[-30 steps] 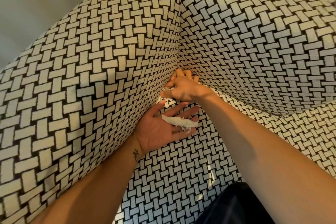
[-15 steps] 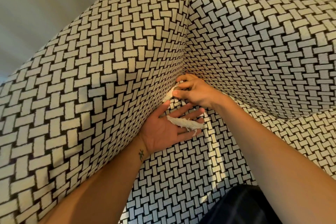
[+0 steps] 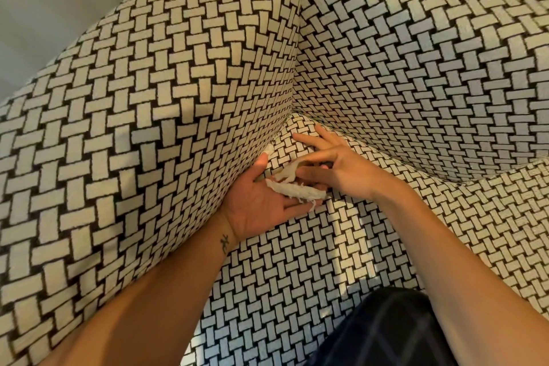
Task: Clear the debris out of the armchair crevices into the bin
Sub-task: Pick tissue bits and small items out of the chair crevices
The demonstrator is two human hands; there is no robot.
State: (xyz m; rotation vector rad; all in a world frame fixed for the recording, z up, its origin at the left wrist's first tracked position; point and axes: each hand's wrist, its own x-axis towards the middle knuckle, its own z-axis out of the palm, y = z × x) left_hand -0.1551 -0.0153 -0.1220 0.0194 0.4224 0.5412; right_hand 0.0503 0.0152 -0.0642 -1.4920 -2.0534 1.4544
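Observation:
The armchair (image 3: 154,104) is covered in a black and white woven pattern. My left hand (image 3: 255,205) lies palm up on the seat beside the left arm's crevice, with a white shredded paper scrap (image 3: 297,189) resting across its fingers. My right hand (image 3: 338,166) hovers just above it, thumb and fingers pinching a second white scrap (image 3: 287,172) that touches the first. Another small white bit (image 3: 268,149) pokes out of the crevice by my left thumb. The bin is out of view.
The backrest (image 3: 416,68) rises on the right, and the seat cushion (image 3: 285,276) spreads below my hands. My dark checked trouser leg (image 3: 386,333) is at the bottom. A grey wall (image 3: 44,9) shows at the upper left.
My right hand has come out of the corner crevice with a white scrap and moved down over my left palm. My left hand stayed put with its scrap.

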